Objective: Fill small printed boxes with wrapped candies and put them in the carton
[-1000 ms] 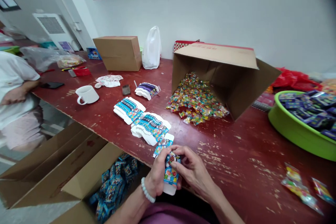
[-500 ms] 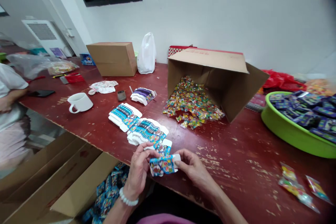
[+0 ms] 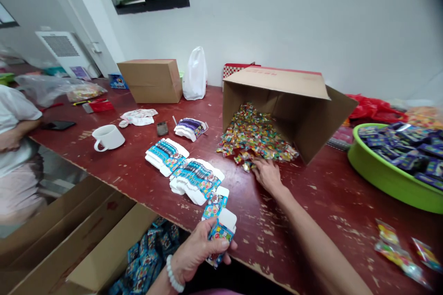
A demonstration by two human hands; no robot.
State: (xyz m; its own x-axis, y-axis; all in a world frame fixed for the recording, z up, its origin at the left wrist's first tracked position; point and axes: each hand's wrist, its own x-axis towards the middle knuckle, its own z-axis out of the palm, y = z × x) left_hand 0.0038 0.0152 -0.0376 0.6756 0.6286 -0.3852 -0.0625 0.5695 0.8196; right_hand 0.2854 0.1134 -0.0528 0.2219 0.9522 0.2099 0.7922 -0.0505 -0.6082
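Observation:
Wrapped in the fingers of my left hand (image 3: 204,246) is a small blue printed carton (image 3: 220,236), tilted, its white end flap sticking up. Just beyond it a flat blue carton (image 3: 215,203) lies on the table, touching a fanned stack of blue cartons (image 3: 197,176). My right hand (image 3: 268,175) reaches out to the near edge of a heap of small wrapped candies (image 3: 254,133). Its fingers are stretched out and touch the candies; the fingertips are partly hidden among them. The heap spills from a cardboard box (image 3: 314,120) lying on its side.
Another blue stack (image 3: 166,154), a purple stack (image 3: 190,128) and a white mug (image 3: 108,137) stand left. A green basin (image 3: 387,182) of purple packets and loose candy packets (image 3: 398,253) are right. Below the edge, an open carton (image 3: 114,249) holds blue boxes. A person (image 3: 17,133) is far left.
My right hand has let go of the carton and moved forward to the candy heap. My left hand now holds the carton alone, turned more upright, with its flap end up.

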